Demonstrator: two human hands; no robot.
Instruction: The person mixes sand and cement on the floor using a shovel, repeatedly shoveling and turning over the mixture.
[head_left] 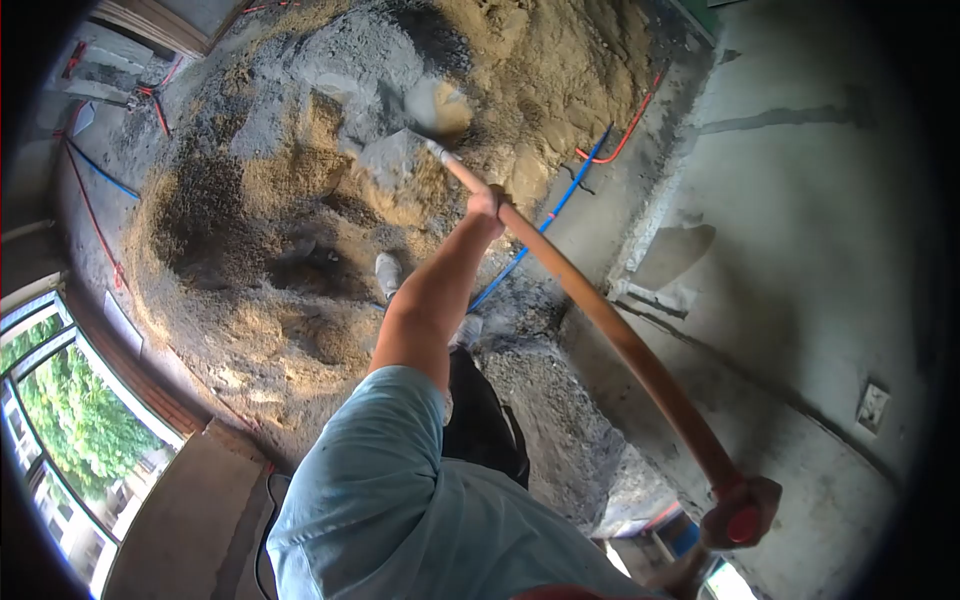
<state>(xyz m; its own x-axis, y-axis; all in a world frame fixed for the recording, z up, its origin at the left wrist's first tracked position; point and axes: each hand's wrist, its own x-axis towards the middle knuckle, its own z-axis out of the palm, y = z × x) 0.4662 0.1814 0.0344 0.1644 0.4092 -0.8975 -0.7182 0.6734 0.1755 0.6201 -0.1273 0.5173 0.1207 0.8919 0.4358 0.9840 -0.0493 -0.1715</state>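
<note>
A long-handled shovel (pixel 610 315) with a wooden shaft slants across the view. Its blade (pixel 400 158) is down at the pile and carries grey material; the blade's edge is hard to make out. My left hand (pixel 486 206) is wrapped round the shaft just above the blade, with that arm stretched forward. My right hand (pixel 740 508) closes round the far end of the shaft, low at the right, near the wall. Around the blade lies a heap of yellow sand (pixel 520 60) with grey powder (pixel 360 65) on top.
A blue pipe (pixel 565 200) and a red pipe (pixel 630 125) run along the floor right of the heap. A bare grey wall (pixel 800 220) with a socket box (pixel 873 408) stands at the right. A window (pixel 80 420) is at the left. My shoe (pixel 388 272) is at the sand.
</note>
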